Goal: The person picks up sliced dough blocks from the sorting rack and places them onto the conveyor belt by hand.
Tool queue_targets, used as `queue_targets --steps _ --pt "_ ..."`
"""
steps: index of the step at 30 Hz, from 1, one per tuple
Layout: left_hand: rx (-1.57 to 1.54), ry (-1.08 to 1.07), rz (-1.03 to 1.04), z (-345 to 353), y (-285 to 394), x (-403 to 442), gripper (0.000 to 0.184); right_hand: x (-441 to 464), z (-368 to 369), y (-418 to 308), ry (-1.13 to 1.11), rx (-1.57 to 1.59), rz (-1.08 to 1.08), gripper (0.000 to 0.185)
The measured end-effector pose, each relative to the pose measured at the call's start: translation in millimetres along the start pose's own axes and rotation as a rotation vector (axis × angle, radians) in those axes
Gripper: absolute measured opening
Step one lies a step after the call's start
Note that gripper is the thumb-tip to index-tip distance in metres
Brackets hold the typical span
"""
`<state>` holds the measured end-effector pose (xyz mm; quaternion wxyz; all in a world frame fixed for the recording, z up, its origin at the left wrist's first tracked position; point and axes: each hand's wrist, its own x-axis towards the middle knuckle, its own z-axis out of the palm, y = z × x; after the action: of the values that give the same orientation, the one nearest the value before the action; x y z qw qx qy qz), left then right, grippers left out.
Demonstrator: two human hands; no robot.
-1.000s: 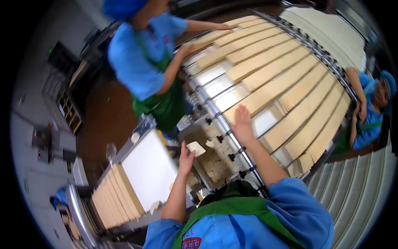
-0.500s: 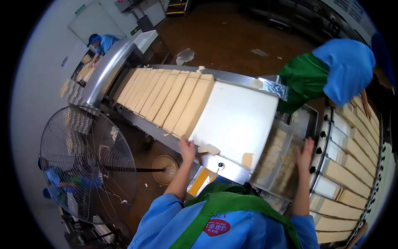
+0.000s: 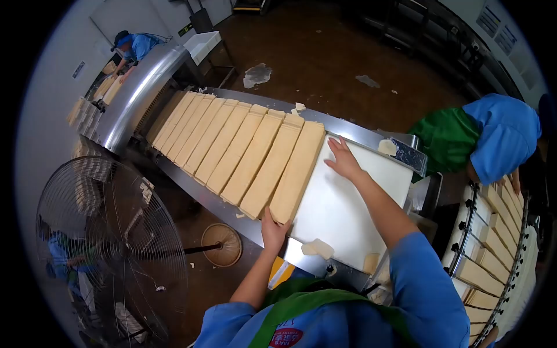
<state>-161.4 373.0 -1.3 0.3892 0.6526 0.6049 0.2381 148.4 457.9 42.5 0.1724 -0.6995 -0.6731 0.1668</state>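
Long pale stacks of dough sheets lie side by side across the conveyor. The last stack (image 3: pixel 300 171) borders the bare white belt (image 3: pixel 354 197). At its near end my left hand (image 3: pixel 274 230) is closed on the corner, fingers along the side and end. My right hand (image 3: pixel 345 161) reaches over the white belt, close to the far part of that stack, with fingers spread and nothing in them. A loose dough scrap (image 3: pixel 317 249) lies on the near metal edge, and another scrap (image 3: pixel 371 263) sits by the belt's near right corner.
A wire-cage fan (image 3: pixel 116 249) stands at left. Across the line on the right, a co-worker (image 3: pixel 502 136) bends over another conveyor with dough stacks (image 3: pixel 493 252). A second person (image 3: pixel 136 46) works behind the curved metal hood (image 3: pixel 142 87). Scraps lie on the floor.
My right hand has swung from the bins at right to over the white belt. My left hand has closed on the last stack's near end. The stacks appear further right along the belt.
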Motion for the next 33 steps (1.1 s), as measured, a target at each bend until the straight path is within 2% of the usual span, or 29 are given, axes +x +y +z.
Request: queue_targets --steps 3,4,7,9,11,13,14,20,22,23,24,25,26,27,29,33 --pt "0.1 -0.004 0.029 4 -11 0 0.09 68 11 0 -0.024 -0.088 0.032 0.067" --pt "0.131 -0.07 -0.016 1 -8 1 0.094 84 21 3 -0.036 -0.15 0.063 0.066" --pt "0.177 -0.027 0.033 -3 6 0 0.092 110 39 5 -0.092 -0.116 0.109 0.068" --pt "0.214 -0.119 -0.029 -5 9 4 0.098 106 36 0 -0.076 -0.135 0.149 0.066" --pt "0.247 -0.153 0.016 -5 1 5 0.097 81 19 -4 -0.058 -0.153 0.204 0.065" --pt "0.276 -0.231 0.042 -10 6 5 0.097 45 -1 6 -0.054 -0.154 0.352 0.06" --pt "0.304 -0.298 0.06 -12 9 5 0.098 20 -5 18 0.02 -0.183 0.377 0.066" --pt "0.487 -0.601 0.335 -10 46 -1 0.097 -185 -35 51 0.492 -0.253 0.548 0.069" --pt "0.576 -0.586 0.377 6 54 1 0.099 -241 -21 45 0.547 0.39 0.832 0.073" --pt "0.573 -0.557 0.372 16 53 0 0.1 -265 -7 43 0.619 0.364 0.733 0.085" --pt "0.61 -0.519 0.327 26 59 -4 0.104 -282 2 35 0.583 0.567 0.781 0.1" --pt "0.613 -0.518 0.369 29 65 -1 0.102 -292 -5 19 0.537 0.429 0.684 0.113" --pt "0.612 -0.551 0.36 31 72 0 0.095 -302 -3 15 0.344 0.299 0.687 0.116" --pt "0.626 -0.594 0.418 35 79 -3 0.095 -312 -13 3 0.238 0.26 0.723 0.115" --pt "0.633 -0.525 0.477 46 89 -11 0.089 -326 -22 13 0.292 0.262 0.783 0.101" --pt "0.621 -0.507 0.559 73 155 -74 0.089 -398 -59 35 0.497 0.141 0.798 0.093"
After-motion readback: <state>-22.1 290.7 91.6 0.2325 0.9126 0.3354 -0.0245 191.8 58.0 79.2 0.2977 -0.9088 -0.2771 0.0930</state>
